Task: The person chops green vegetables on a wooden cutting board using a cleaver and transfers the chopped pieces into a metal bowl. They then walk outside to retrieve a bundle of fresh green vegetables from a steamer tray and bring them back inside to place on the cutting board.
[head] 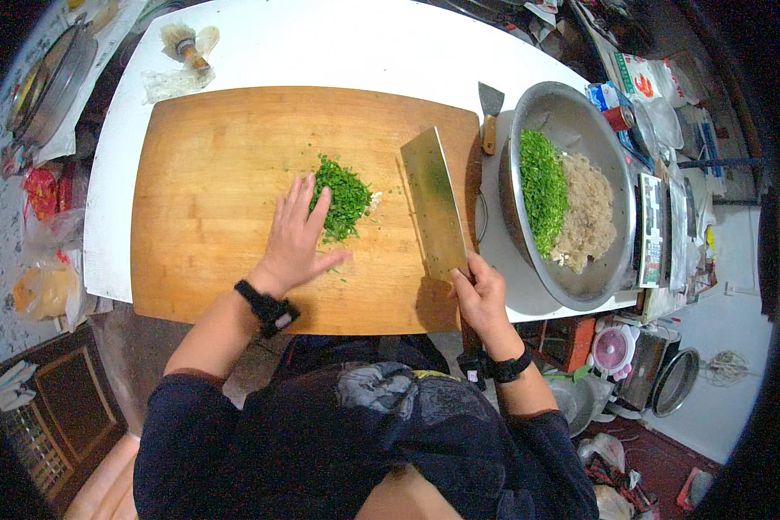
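A small heap of chopped green herbs or chives (343, 200), with a few whitish bits at its right edge, lies on a large wooden cutting board (201, 195). Spread flat at the heap's left side is my left hand (301, 235), its fingers apart and touching or just over the greens. My right hand (480, 289) grips a broad cleaver (433, 201) near the board's right edge; green specks cling to the blade. Right of the board stands a big metal bowl (534, 97) holding more chopped greens (541, 195) and cut translucent noodles (587, 208) side by side.
Between board and bowl, a scraper with a wooden handle (489, 120) lies on the white table (364, 39). A brush (188, 51) and a piece of plastic film (175, 84) lie behind the board at left. Packets and containers stand beyond the bowl; bagged things are at far left.
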Demonstrator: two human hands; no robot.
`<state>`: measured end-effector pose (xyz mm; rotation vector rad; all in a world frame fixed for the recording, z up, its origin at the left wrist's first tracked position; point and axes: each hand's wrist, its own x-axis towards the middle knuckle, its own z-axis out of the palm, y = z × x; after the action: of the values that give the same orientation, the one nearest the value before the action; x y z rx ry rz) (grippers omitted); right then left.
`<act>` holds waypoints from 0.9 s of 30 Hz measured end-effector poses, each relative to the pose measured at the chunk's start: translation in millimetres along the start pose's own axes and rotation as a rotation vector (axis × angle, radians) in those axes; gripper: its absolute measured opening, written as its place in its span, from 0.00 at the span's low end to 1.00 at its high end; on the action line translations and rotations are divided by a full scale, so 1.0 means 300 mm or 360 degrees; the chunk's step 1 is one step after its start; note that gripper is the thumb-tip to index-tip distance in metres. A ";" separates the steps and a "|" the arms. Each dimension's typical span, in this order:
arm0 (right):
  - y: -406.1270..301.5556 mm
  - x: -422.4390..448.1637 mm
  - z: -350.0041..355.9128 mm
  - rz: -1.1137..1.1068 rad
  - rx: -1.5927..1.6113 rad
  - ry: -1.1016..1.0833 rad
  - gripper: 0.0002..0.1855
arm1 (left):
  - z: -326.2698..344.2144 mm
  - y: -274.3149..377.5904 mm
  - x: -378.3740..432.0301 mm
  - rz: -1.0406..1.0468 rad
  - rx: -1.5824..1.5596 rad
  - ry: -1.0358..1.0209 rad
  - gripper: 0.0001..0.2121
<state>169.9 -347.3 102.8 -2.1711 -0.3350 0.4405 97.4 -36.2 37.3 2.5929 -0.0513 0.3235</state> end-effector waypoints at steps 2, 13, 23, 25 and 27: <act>0.000 -0.001 0.008 0.0041 -0.0118 -0.0012 0.17 | -0.005 0.069 -0.070 0.0002 0.0177 -0.0354 0.50; -0.023 0.011 0.089 0.0103 0.0047 -0.0181 0.14 | 0.035 -0.078 0.048 -0.0194 0.0280 -0.0102 0.55; 0.175 -0.018 0.020 0.0590 0.1212 -0.0213 0.15 | -0.003 -0.140 -0.067 -0.0270 0.0138 -0.0368 0.58; 0.134 -0.017 0.048 0.0710 0.1268 -0.0199 0.15 | 0.017 -0.138 -0.026 -0.0258 0.0117 -0.0310 0.58; 0.132 -0.007 0.066 0.0724 0.1308 -0.0262 0.14 | 0.039 -0.122 0.025 -0.0233 0.0088 -0.0257 0.59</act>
<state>162.9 -357.0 60.1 -1.3868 0.2395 0.8409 110.7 -10.4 11.2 2.6541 0.0917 0.0633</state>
